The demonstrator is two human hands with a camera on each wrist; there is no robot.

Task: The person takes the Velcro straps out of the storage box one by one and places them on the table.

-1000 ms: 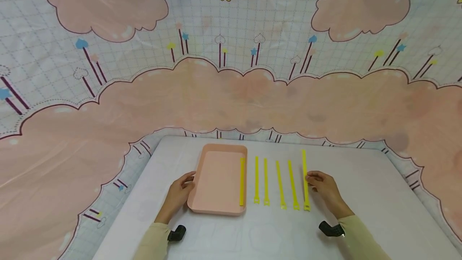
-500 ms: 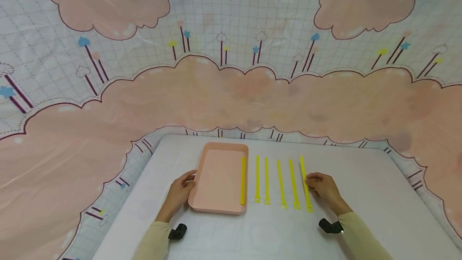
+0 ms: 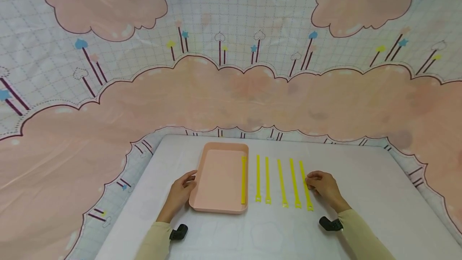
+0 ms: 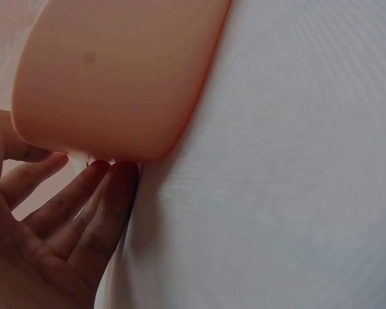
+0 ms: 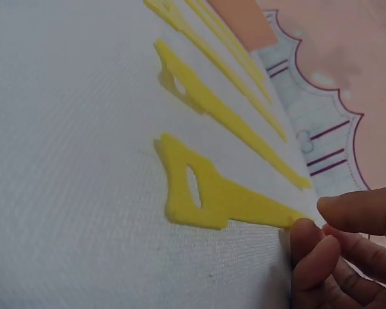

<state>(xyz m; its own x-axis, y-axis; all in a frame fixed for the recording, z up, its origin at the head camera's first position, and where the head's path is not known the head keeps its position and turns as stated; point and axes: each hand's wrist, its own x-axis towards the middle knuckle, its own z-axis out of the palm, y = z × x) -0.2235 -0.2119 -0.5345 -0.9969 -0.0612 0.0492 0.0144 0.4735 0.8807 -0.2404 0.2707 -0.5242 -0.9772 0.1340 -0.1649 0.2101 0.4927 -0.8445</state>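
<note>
In the head view, my right hand (image 3: 325, 187) pinches the rightmost yellow cable tie (image 3: 309, 200) near its middle. In the right wrist view this cable tie (image 5: 206, 196) shows a wide slotted head lying on or close to the cloth, while its far part goes behind the fingertips. My left hand (image 3: 179, 191) touches the left rim of a peach tray (image 3: 216, 179). Its fingers (image 4: 93, 219) lie nearly straight against the tray's side in the left wrist view. One more yellow cable tie (image 3: 243, 179) lies inside the tray along the right wall.
Several yellow cable ties, such as one cable tie (image 3: 282, 181), lie in a row between the tray and my right hand, slotted heads toward me. All stand on a white table (image 3: 252, 236). A patterned cloth (image 3: 252, 95) hangs behind it.
The rightmost cable tie has come down from a raised position to lie slanted beside the row, its far end moving nearer to me. The left hand and tray stay in place.
</note>
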